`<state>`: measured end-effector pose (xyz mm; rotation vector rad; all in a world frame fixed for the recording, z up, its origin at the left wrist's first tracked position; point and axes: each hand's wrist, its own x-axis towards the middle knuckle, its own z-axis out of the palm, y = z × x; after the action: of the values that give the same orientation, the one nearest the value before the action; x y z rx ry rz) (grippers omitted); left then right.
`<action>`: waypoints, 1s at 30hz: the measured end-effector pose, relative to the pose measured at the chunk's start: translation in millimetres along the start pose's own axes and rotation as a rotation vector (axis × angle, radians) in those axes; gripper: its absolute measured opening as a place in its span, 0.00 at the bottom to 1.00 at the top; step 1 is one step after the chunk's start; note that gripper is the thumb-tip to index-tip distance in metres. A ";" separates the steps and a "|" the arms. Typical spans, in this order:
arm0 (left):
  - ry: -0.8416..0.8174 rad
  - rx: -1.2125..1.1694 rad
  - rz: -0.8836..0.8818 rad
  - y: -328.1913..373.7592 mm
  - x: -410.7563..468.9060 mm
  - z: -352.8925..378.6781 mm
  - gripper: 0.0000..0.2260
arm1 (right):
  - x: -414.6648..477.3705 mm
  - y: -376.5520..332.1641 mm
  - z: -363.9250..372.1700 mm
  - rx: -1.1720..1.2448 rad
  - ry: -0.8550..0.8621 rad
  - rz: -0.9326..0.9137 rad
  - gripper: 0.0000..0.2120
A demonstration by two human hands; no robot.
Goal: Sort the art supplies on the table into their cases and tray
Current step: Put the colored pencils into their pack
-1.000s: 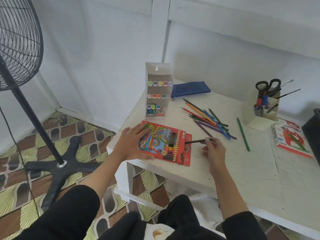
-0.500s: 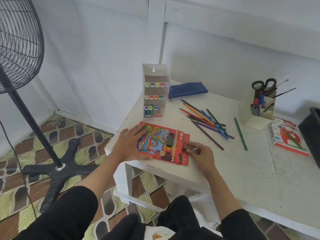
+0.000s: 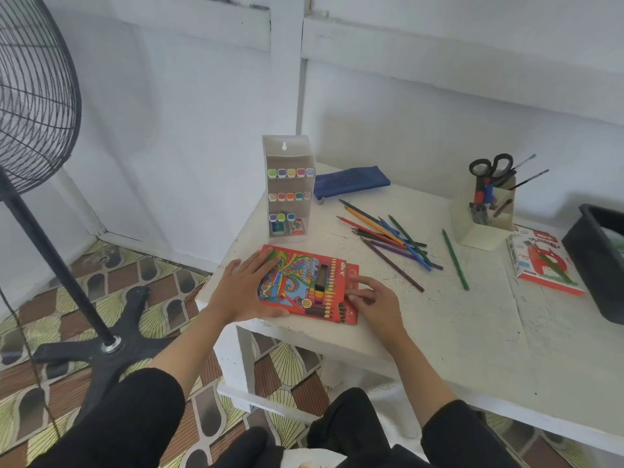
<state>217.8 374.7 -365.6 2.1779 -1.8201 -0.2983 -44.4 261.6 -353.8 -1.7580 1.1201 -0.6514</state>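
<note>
Left end of red pencil box (image 3: 304, 285) covered by left hand (image 3: 248, 288); pencils inside mostly hidden behind the printed front. Black tray (image 3: 594, 261) at the table's (image 3: 472, 325) right edge cut off by the frame. Fan (image 3: 30, 89) cut off at left. Box lettering too blurred to be read. Contents of beige holder (image 3: 486, 214) only partly made out

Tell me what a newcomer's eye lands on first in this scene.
The bright red colored-pencil box at the table's near left edge draws the eye first, the left hand flat on it and the right hand at its open end. Behind it lies a loose fan of colored pencils, and a black standing fan looms on the far left.
</note>
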 end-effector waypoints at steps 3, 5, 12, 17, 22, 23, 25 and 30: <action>-0.048 0.037 -0.012 1.2 0.4 -0.5 0.58 | 0.3 -0.5 -2.5 -0.016 -0.044 -0.001 0.16; -0.074 0.035 -0.020 0.9 0.9 -1.8 0.60 | 1.4 -0.9 -2.9 -0.035 -0.049 -0.008 0.18; -0.167 0.056 -0.035 16.8 3.1 3.7 0.61 | 1.5 -0.8 -0.9 -0.066 -0.028 0.012 0.17; -0.168 0.037 -0.038 19.7 4.7 3.5 0.60 | -0.3 -0.9 -3.6 -0.062 -0.022 0.001 0.14; -0.070 0.007 -0.041 24.2 0.2 9.5 0.57 | 3.0 0.1 -8.1 0.013 -0.033 0.034 0.17; -0.052 -0.014 -0.053 25.7 -0.3 10.2 0.56 | 3.7 -1.5 -12.8 0.052 -0.032 0.046 0.17; -0.018 -0.051 -0.083 30.5 0.3 12.8 0.55 | 6.2 -4.0 -26.7 0.121 -0.009 0.071 0.14; 0.046 -0.071 -0.151 53.2 7.1 19.2 0.53 | 31.1 6.2 -86.0 0.181 0.141 0.094 0.12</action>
<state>163.5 357.5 -365.0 2.2577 -1.5995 -0.3369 -101.7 196.9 -323.2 -1.5154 1.1930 -0.8034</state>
